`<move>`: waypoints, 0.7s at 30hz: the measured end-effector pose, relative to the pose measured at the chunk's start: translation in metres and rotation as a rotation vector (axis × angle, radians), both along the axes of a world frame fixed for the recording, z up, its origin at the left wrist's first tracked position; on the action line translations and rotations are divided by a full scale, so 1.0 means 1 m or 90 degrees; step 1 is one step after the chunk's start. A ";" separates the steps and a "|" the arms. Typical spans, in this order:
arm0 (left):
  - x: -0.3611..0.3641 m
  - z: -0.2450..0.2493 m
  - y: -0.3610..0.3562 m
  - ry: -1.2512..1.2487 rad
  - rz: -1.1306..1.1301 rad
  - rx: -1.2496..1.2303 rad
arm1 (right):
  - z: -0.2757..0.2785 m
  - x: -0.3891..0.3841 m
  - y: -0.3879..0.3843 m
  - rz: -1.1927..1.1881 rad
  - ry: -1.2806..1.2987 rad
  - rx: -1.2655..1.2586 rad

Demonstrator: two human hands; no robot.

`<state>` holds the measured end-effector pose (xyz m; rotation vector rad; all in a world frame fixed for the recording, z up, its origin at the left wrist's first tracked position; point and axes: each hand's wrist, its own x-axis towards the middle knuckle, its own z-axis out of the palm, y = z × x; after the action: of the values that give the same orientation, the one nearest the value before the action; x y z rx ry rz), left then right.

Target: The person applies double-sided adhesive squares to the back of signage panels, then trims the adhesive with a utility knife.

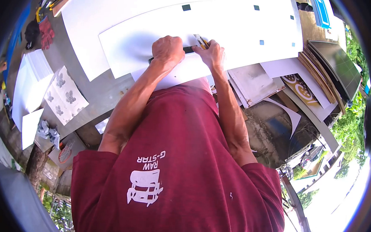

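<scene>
A large white sheet [135, 44] with small dark squares lies in front of me. My left hand [168, 50] is closed in a fist over a dark straight bar [188, 50], pressing it against the sheet near its close edge. The bar shows on both sides of the fist. My right hand [211, 54] is wrapped round a utility knife [202, 41] with a yellow and dark body, just right of the bar's end. The knife leans up and to the left, close over the sheet.
Another white sheet [84, 43] lies under this one on the grey table [98, 94]. To the left are a patterned sheet [65, 96], stacked white sheets [29, 80] and a red glove [46, 32]. Boards and panels [256, 83] are piled at the right.
</scene>
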<state>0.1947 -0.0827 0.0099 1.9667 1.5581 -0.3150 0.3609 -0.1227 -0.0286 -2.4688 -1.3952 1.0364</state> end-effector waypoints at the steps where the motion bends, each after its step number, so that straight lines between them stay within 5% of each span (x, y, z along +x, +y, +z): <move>1: -0.001 0.001 -0.001 -0.003 -0.003 -0.005 | -0.002 0.000 -0.003 0.006 -0.006 0.008; 15: -0.001 0.001 -0.002 0.008 -0.022 -0.005 | -0.004 0.000 -0.018 -0.085 0.061 0.041; 21: 0.001 0.009 0.001 0.007 -0.021 -0.036 | 0.023 -0.004 -0.049 0.153 0.017 -0.013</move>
<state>0.1956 -0.0821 0.0187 1.9518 1.5093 -0.3802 0.3570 -0.1713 -0.0060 -2.3328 -1.7123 1.1285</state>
